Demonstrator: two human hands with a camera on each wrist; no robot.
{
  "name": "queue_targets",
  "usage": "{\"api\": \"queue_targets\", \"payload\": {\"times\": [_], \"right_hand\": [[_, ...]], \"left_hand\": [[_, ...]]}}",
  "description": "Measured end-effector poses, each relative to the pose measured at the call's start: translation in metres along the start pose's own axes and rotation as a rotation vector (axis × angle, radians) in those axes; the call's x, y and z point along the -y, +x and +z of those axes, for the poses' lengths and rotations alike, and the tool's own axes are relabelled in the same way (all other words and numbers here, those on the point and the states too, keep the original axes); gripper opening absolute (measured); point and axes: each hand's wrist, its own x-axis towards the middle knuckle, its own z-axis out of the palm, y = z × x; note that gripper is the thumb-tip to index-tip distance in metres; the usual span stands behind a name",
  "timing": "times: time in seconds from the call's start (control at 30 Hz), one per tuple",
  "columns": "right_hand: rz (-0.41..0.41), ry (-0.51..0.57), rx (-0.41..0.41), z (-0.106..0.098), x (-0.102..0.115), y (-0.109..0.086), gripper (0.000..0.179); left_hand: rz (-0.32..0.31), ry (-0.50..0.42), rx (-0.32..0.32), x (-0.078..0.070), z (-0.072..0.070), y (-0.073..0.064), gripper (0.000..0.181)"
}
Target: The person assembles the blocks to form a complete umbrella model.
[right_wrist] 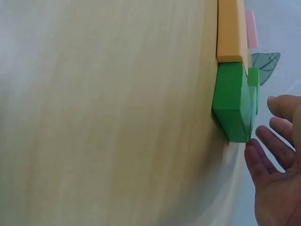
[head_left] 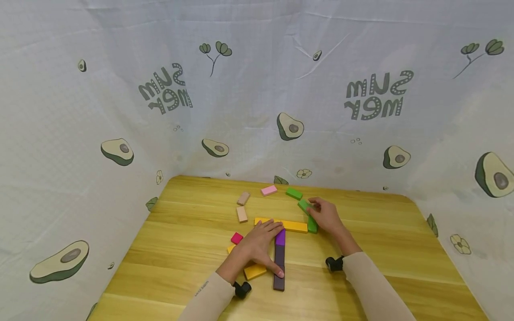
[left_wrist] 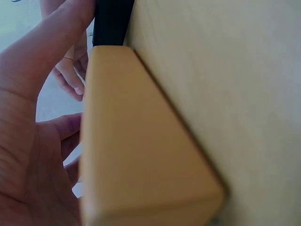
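My left hand lies spread over a row of blocks, fingertips on the yellow-orange blocks and thumb on a dark block. A purple block joins that dark column to the yellow-orange row. Beside the left palm sits a loose yellow-orange block. At the right end of the row, my right hand is at a green block, thumb and fingertips by its edge. Another green block touches the row's end. The right fingers are loosely bent and apart in the right wrist view.
Farther back lie another green block, a pink block and two tan blocks. A red block is left of the left hand. White printed cloth walls the wooden table at the back and sides.
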Motion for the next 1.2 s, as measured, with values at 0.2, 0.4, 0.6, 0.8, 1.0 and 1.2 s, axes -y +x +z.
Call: {"api": "queue_targets", "payload": {"times": [0.2,0.4,0.6,0.8,1.0,1.2], "right_hand": [[-0.015,0.004,0.028,-0.002,0.007,0.008,0.046],[-0.053,-0.065,0.039,-0.002,0.009,0.014,0.043],[-0.105,-0.124,0.041,0.007,0.012,0.021,0.04],[-0.146,-0.146,0.04,0.015,0.017,0.029,0.044],[-0.14,-0.17,0.072,0.019,0.02,0.033,0.046],[-0.127,-0.164,0.049,0.022,0.02,0.039,0.046]], "left_hand": [[-0.004,0.019,-0.01,0.0,0.0,0.0,0.136],[0.001,0.061,-0.008,0.0,0.001,0.001,0.136],[-0.001,0.072,-0.015,0.002,0.002,0.0,0.136],[0.002,0.071,-0.025,0.002,0.002,0.001,0.136],[0.022,0.08,-0.04,0.002,0.003,0.0,0.137],[0.034,0.082,-0.028,0.002,0.003,0.002,0.137]]}}
